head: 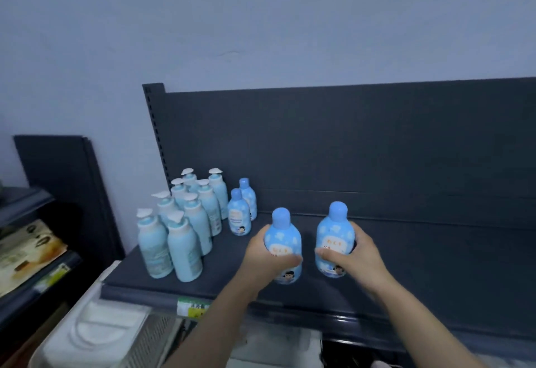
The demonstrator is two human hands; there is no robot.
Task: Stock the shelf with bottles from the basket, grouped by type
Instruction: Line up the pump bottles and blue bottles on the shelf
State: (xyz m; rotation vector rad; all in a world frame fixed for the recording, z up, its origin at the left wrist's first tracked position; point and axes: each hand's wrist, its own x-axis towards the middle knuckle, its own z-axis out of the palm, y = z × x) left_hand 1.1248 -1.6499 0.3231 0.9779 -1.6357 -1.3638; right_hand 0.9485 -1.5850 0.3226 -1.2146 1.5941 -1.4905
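- A dark shelf with a dark back panel is seen against a pale wall; most of its deck is bare.
- At its left end, pump bottles are grouped in two rows, presumably so that types are kept apart.
- Just beside them, two round-capped bottles are stood one behind the other.
- A matching bottle is gripped upright by the left hand, its fingers closed round the body.
- Another bottle is clasped likewise by the right hand, both probably bound for that second group.
- The basket cannot be identified with certainty.
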